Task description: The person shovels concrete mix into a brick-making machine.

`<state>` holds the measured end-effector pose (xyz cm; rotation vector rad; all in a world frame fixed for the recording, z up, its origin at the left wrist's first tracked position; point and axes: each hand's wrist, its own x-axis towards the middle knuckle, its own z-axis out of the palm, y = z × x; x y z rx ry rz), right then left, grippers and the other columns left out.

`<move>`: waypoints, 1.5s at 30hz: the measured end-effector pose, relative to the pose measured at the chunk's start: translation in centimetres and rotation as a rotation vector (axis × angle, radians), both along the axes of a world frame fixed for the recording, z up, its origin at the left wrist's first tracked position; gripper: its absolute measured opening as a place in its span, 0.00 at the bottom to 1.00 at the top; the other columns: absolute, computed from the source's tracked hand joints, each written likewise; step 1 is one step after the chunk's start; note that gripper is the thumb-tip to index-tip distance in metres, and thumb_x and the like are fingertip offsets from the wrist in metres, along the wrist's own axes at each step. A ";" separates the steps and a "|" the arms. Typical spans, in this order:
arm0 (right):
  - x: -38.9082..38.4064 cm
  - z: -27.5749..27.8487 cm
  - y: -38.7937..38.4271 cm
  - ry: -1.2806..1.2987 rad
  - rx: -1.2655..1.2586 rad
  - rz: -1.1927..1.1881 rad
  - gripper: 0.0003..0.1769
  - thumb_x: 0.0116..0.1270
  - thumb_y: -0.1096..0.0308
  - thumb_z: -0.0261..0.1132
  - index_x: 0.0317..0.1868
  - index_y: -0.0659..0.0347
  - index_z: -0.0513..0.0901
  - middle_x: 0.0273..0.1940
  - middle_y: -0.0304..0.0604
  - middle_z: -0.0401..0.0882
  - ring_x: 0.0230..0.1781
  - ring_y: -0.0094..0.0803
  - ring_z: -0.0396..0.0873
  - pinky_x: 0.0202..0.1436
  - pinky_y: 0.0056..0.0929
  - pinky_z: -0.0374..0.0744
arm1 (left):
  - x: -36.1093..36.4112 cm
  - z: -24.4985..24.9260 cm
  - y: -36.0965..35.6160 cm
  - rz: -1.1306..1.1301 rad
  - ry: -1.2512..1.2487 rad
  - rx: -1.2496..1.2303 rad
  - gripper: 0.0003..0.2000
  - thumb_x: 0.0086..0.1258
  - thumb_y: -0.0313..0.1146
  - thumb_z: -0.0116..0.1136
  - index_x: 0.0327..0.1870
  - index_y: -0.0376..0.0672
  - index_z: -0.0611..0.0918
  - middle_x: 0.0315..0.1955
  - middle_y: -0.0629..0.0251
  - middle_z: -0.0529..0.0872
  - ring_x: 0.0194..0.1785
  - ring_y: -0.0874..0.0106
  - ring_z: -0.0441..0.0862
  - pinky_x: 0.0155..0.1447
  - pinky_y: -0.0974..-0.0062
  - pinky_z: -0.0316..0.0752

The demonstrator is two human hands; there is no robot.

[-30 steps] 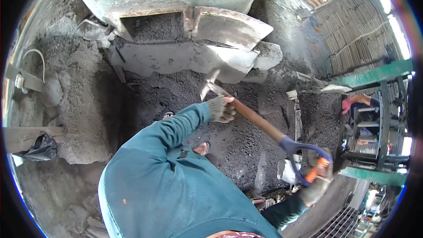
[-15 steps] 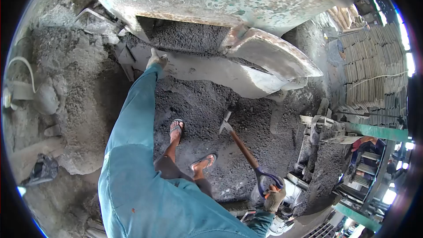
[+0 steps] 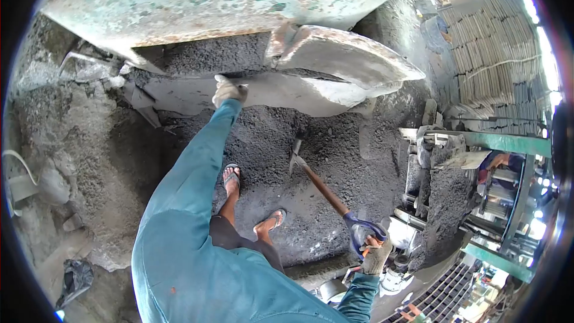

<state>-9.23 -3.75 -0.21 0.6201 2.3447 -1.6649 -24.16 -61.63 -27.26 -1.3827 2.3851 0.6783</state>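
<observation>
My left hand (image 3: 230, 91), in a pale glove, rests at the upper edge of a long grey curved panel (image 3: 281, 93), its fingers bent over that edge. Gloved too, my right hand (image 3: 376, 256) is closed round the blue handle of a shovel (image 3: 327, 194) at the lower right. The shovel's wooden shaft slants up to the left. Its blade end lies against the dark gravelly material (image 3: 263, 137) below the panel.
A large speckled green-white metal body (image 3: 239, 0) spans the top, with a curved metal piece (image 3: 347, 57) beneath it. Stacked flat sheets (image 3: 490, 48) stand at the right, above a green beam (image 3: 508, 143). A metal grid (image 3: 439, 293) lies lower right. My sandalled feet stand mid-floor.
My left hand has moved right along the panel's edge. The view has shifted, so the panel and metal body appear further left. My right hand still holds the shovel.
</observation>
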 end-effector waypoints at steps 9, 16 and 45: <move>0.3 0.4 0.9 -0.049 0.004 0.003 0.28 0.60 0.84 0.66 0.63 0.67 0.77 0.46 0.41 0.83 0.37 0.21 0.82 0.36 0.16 0.82 | -5.8 -1.1 7.9 -0.049 0.165 0.210 0.49 0.69 0.56 0.59 0.81 0.34 0.49 0.68 0.50 0.77 0.68 0.61 0.78 0.72 0.71 0.71; -0.3 1.0 -1.3 -0.002 0.018 0.005 0.25 0.60 0.81 0.67 0.60 0.67 0.78 0.39 0.38 0.81 0.31 0.20 0.80 0.34 0.19 0.80 | -8.4 -0.5 10.5 -0.712 0.392 0.232 0.38 0.71 0.46 0.56 0.77 0.36 0.59 0.70 0.46 0.73 0.69 0.56 0.76 0.74 0.68 0.69; -3.2 -1.8 5.2 0.128 -0.001 0.083 0.18 0.61 0.81 0.67 0.52 0.66 0.81 0.35 0.39 0.82 0.24 0.23 0.78 0.23 0.22 0.76 | -15.1 32.6 21.6 -0.748 0.474 -0.248 0.28 0.71 0.64 0.49 0.53 0.52 0.88 0.53 0.65 0.89 0.63 0.63 0.81 0.75 0.49 0.54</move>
